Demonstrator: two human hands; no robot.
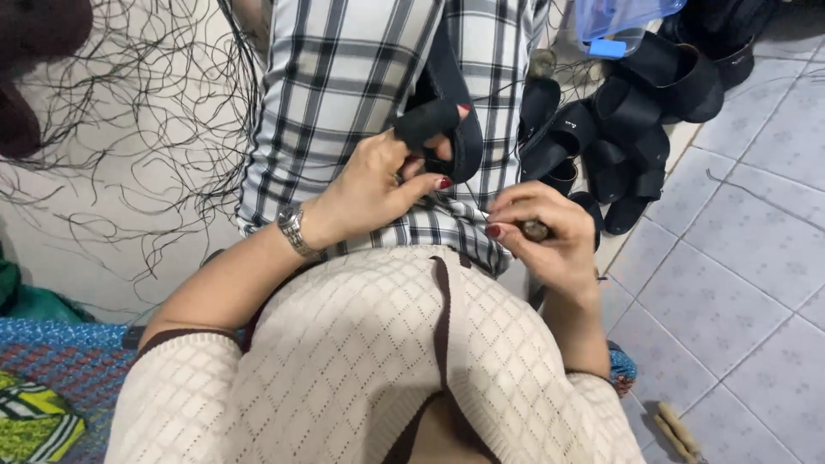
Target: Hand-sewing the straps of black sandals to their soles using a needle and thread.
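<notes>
Checked cloth [361, 77]: spread over lap, under and beyond both hands.
Pile of black sandal uppers [632, 120]: on tiled floor [739, 258], beyond right hand, well apart.
Tangle of black thread [146, 129]: beyond left hand, off to its left.
Black sandal strap [447, 129]: pinched in left hand [369, 193], fingers closed on looped end, raised just above right hand.
Right hand [546, 236]: clenched around small dark tool [534, 229], mostly hidden; kind unclear.
Wristwatch [295, 230]: on left wrist.

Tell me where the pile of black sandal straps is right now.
In the head view, the pile of black sandal straps lies on the floor at upper right, beyond the right hand, beside the plaid cloth and below a blue plastic container.
</notes>
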